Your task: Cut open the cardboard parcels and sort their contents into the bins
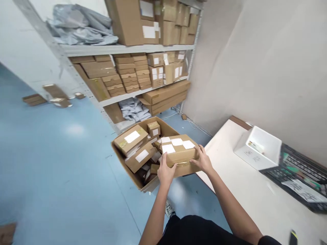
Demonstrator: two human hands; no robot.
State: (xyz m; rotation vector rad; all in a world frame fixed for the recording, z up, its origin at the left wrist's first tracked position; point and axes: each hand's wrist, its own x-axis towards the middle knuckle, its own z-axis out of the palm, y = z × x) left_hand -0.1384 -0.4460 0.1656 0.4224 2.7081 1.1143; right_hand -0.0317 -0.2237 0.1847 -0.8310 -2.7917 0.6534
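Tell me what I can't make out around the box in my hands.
Head view only.
Held box: label print too small; underside faces away; left hand and right hand cover parts of its near edge.
Floor carton: bottom hidden by piled parcels.
Black crate: cut off by right edge.
Dark object: cut by bottom edge, unidentifiable.

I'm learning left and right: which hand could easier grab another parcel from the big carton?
Probably the left hand: it grips the box on the side by the open carton, while the right hand holds the side nearest the table.
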